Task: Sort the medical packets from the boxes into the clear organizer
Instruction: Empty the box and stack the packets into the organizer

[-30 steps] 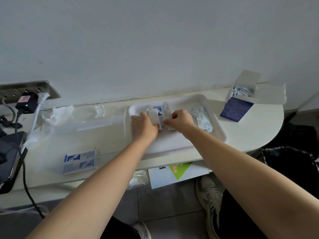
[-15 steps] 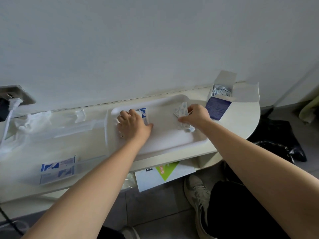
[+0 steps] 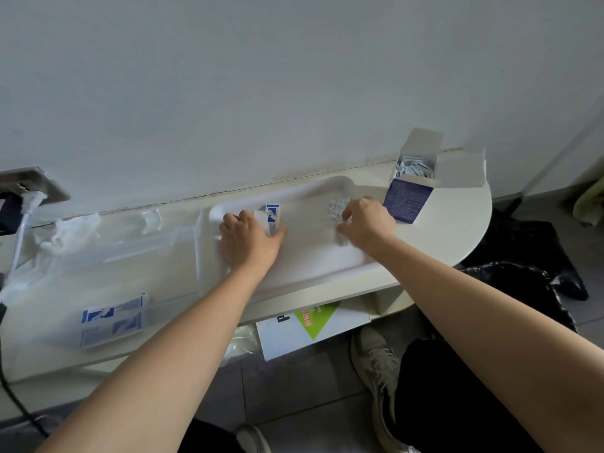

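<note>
At the far left a wall socket (image 3: 36, 186) holds a white plug (image 3: 29, 204). Beside it on the table (image 3: 457, 237), crumpled clear wrap (image 3: 73, 232) lies against the back of the clear organizer (image 3: 197, 253). The organizer takes up the left part of the table. In its near compartment lie two flat blue-and-white packets (image 3: 112, 317), one in front of the other.

Just right of the organizer is a white tray (image 3: 310, 269), and both hands are in it, apart from each other. The left hand (image 3: 250, 245) lies palm down at the tray's left end, its fingers and thumb curled round another blue-and-white packet (image 3: 273, 217). The right hand (image 3: 367, 223) is at the tray's right end, its fingers bent onto a heap of small pale sachets (image 3: 336, 210) and pinching some of them.

Past the tray stands an open blue box (image 3: 407, 201), flap up, with more small sachets (image 3: 415, 166) inside. Behind it lies a flat piece of white card (image 3: 464, 173).

Under the table edge a white booklet with a green patch (image 3: 313, 325) sticks out. On the floor are a grey shoe (image 3: 376, 361) and, further right, a black plastic bag (image 3: 523, 282).
</note>
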Motion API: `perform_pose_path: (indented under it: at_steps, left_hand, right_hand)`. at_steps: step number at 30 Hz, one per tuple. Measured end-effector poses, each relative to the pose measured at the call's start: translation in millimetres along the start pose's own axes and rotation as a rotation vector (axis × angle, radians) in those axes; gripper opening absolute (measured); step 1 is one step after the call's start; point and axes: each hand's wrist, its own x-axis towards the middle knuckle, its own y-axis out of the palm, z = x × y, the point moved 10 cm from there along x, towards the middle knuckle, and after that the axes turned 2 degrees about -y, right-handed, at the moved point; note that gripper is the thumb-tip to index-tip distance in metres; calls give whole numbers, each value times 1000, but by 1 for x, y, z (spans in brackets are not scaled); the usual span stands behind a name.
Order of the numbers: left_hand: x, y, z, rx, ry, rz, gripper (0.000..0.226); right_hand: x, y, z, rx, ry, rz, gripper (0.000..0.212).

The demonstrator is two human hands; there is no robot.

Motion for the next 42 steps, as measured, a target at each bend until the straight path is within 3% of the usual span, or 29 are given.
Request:
perform_pose_path:
  at_steps: [7,12,19,23,26,34,42]
  left_hand:
    - [3,0,4,53,38,41,58]
    - [1,-14,4,-26,77,14,20]
    - [0,-33,17,-273,14,-75,27]
    - [-2,-17,13,-777,-78,94,28]
    - [-13,-5,0,-980,-123,242,25]
    - [-28,16,-16,-1147,-201,438,11]
    - [-26,16,-9,-1098,-273,327,10]
  right_hand:
    - [2,7,25,165,-110,31,24]
    - [-3,30,64,403,-218,176,22]
    - [-10,57,94,545,-197,330,26]
    - [-8,49,90,797,-107,322,23]
    - [-9,44,87,979,-32,345,25]
    - [-10,36,66,1093,68,248,16]
    - [-10,30,52,1092,86,197,19]
